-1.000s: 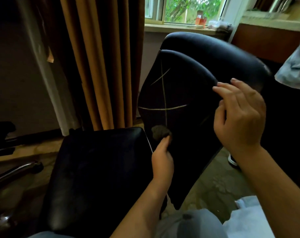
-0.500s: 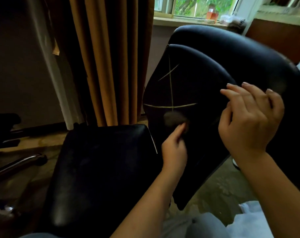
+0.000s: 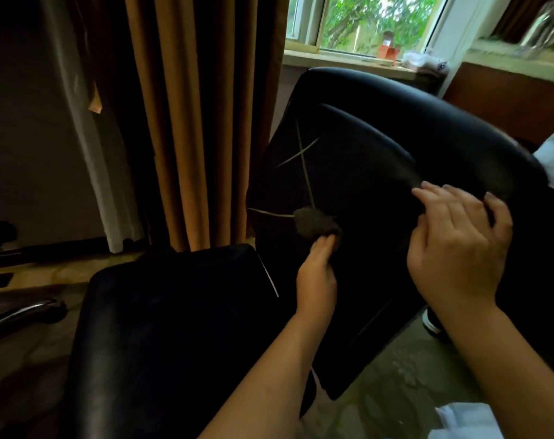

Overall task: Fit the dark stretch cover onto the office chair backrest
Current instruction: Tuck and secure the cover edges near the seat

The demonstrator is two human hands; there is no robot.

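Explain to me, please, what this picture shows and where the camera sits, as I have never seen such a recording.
There is no machine here: a person works with bare hands, and the single camera is worn on the head, looking forward and down, so the arms reach in from below. The left hand seems to pinch a grey fuzzy patch on the dark stretch cover, which bears thin pale lines. The right hand lies on the cover's upper edge; blur hides whether it grips. Behind rises the glossy black backrest of an office chair, its seat at the lower left. Farther back are a tan curtain and a window.
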